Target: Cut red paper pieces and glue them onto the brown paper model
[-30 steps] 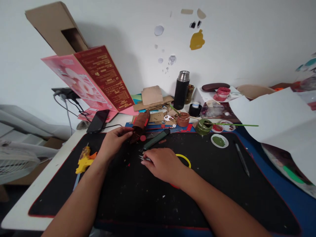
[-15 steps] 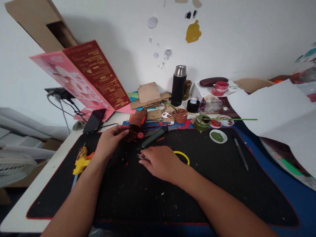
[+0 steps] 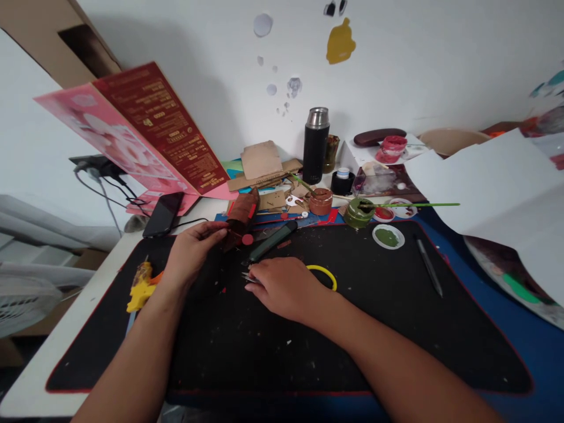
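Observation:
My left hand [image 3: 192,249] is closed in a pinch beside a brown rolled piece [image 3: 241,212] with red strips; what sits between the fingertips is too dark and small to name. My right hand [image 3: 279,288] is wrapped round yellow-handled scissors [image 3: 326,274], whose metal tips poke out past the fingers. Just beyond that hand a dark green cutter [image 3: 273,242] lies on the black mat. A small red disc [image 3: 247,239] rests between the rolled piece and the cutter.
A yellow glue gun [image 3: 140,289] lies left, below a phone [image 3: 163,215]. Behind stand a black flask [image 3: 315,147], a brown paint jar [image 3: 321,201] and a green paint jar [image 3: 358,213] with a brush across it. A pen [image 3: 429,267] lies on the right.
The camera view has shifted slightly. Both hands keep nearly the same pose and place relative to the mat, and the objects around them have not visibly moved.

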A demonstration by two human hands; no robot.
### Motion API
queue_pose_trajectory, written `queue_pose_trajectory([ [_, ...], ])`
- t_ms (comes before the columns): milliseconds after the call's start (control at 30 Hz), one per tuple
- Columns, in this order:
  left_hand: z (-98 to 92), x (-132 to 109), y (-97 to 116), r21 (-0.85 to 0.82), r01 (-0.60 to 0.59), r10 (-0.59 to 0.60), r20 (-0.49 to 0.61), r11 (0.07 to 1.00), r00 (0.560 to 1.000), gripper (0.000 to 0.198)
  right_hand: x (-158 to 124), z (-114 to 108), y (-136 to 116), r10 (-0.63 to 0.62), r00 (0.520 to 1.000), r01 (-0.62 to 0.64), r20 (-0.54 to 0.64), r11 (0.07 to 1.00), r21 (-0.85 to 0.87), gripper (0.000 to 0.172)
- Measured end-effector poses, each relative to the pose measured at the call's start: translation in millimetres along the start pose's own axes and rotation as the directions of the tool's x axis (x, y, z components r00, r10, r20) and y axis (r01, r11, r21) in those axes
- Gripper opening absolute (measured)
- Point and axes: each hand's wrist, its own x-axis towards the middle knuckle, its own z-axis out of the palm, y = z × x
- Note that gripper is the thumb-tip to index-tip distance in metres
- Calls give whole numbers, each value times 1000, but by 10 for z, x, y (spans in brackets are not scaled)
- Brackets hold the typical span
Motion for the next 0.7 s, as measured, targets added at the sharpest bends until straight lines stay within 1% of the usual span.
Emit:
queue_pose_trajectory([
  [200,-9,15,-36,-32,-5,5,-10,999,1000,50,-6,12,-6,-22,1000,21,-22,1000,-22,23],
  [400,3,2,-11,-56,11,-12,-5,998,1000,48,-11,13,-8,-28,999,27,-23,999,-26,25],
  [500,8,-7,4,-57,4,-6,-28,998,1000,46,-15,15,-7,-27,999,27,-23,999,-25,24],
  [700,3,-7,8,-31,2,-2,-23,1000,1000,47,-11,21,-6,-26,1000,26,-13,999,-20,24],
])
